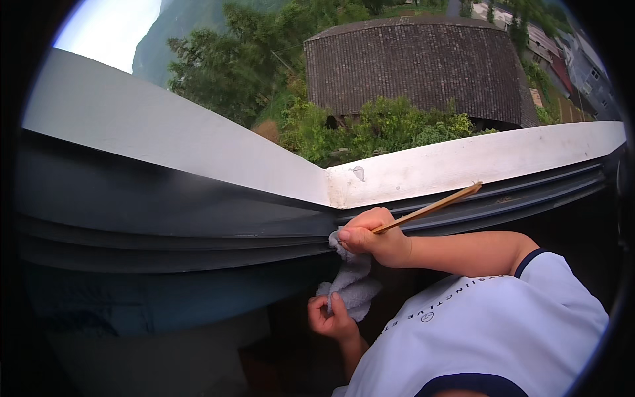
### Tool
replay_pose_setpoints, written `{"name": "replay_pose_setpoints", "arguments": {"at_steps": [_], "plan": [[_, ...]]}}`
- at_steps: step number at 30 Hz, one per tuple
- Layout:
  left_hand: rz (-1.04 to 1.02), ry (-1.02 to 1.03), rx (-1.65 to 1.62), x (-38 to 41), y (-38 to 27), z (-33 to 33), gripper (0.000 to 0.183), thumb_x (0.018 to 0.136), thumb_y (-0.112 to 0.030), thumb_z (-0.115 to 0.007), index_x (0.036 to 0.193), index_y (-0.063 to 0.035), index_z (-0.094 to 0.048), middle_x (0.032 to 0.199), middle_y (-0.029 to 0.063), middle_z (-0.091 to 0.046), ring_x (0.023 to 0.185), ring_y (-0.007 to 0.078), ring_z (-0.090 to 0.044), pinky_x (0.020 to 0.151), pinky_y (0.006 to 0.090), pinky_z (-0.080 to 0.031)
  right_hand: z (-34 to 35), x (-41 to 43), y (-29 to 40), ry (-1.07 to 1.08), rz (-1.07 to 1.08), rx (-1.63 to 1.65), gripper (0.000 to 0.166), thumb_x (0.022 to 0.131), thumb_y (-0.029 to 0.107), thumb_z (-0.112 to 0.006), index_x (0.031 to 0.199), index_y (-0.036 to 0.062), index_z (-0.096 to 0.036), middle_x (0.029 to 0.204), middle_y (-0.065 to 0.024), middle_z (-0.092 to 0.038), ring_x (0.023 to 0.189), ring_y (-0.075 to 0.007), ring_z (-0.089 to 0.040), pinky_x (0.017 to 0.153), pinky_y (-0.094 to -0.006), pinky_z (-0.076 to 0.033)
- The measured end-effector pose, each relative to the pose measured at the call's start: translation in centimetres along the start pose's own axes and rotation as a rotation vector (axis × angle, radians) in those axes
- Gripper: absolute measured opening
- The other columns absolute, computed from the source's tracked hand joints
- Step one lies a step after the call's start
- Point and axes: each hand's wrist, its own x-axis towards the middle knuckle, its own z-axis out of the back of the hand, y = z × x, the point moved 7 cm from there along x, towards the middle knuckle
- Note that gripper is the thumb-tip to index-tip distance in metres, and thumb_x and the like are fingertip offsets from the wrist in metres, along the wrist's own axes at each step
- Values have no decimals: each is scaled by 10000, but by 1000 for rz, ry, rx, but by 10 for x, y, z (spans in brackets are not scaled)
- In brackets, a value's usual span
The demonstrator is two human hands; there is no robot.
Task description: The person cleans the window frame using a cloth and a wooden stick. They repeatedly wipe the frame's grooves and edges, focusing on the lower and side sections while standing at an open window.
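Note:
My right hand (376, 237) grips a thin wooden stick (431, 207), which slants up to the right and has a splintered far end. Its fingertips also press on the upper end of a pale grey towelling cloth (353, 283), at the corner of a dark metal window frame (238, 231). The stick's lower end is hidden by the hand and cloth. Below, my left hand (331, 317) holds the hanging part of the cloth between thumb and curled fingers.
Grooved window tracks (521, 197) run right from the corner, with bits of debris in one groove. Outside them stand a white ledge (446, 159) and a white side wall (173, 124). Beyond are shrubs and a tiled roof (412, 69). A dark bluish surface (198, 297) lies below the frame.

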Motion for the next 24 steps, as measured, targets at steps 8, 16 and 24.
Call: {"name": "replay_pose_setpoints", "arguments": {"at_steps": [8,16,24], "plan": [[-57,-28,-14,4,-17,2,138,753,11,-606,747,-30,-474,723,8,-433,645,87,-385,584,213,-326,0,-18,44,16,-174,-244,431,892,202,-572,512,60,-426,484,46,-369,460,-48,-308,426,-241,-274],[-106,-96,22,2,-9,-2,146,745,-17,-640,738,-33,-494,687,14,-463,611,95,-419,533,214,-332,-3,7,-18,-236,-20,159,394,896,206,-584,548,58,-475,510,27,-439,479,-54,-386,452,-223,-322],[-39,-93,7,-3,-1,5,142,748,-13,-638,750,-23,-497,698,14,-461,634,100,-424,560,216,-337,41,-1,3,-227,-155,262,427,896,161,-541,506,90,-380,447,15,-335,391,-97,-300,425,-275,-301]]}}
